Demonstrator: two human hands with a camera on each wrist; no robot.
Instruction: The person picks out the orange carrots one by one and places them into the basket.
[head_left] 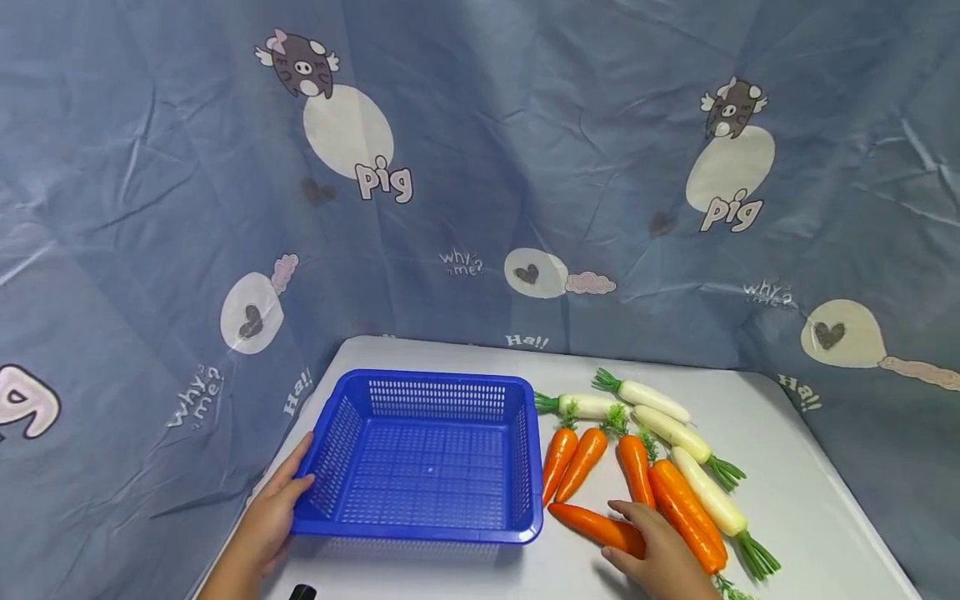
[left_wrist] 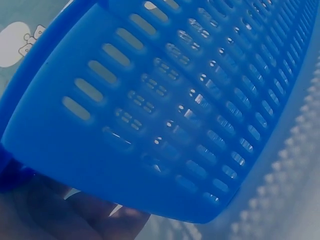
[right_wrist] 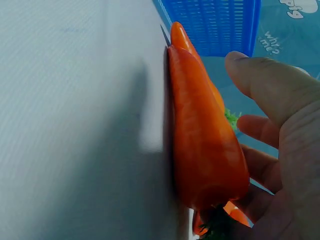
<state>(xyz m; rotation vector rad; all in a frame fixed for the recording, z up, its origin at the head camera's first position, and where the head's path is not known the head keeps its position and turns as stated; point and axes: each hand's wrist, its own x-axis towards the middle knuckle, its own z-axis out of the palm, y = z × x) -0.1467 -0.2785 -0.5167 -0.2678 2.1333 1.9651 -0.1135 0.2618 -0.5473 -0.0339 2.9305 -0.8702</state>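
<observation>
Blue-grey cloth (head_left: 487, 125) printed with cartoon pigs hangs around a white table (head_left: 810, 492). On it, the nearest carrot (head_left: 588, 522) lies just to the right of a blue plastic basket (head_left: 416, 531), outside it, near its front right corner. The carrot's long axis slants across the table, narrow tip towards the basket, thick end within the span of the right hand (head_left: 658, 552). That hand is the nearer one: its thumb and fingers are loose and parted about the thick end, not clenched on it, and in the right wrist view the thumb stands clear of the skin. The left hand (head_left: 272, 510) is well apart, at the basket's left side, index finger straight along the outside; whether its hidden fingers grip, I cannot tell.

The carrot is smooth, glossy and deep orange, plump at the top and tapering, with dark green stalk at its thick end. Beyond it lie other carrots (head_left: 633, 467) and white radishes (head_left: 705, 487) with green tops.
</observation>
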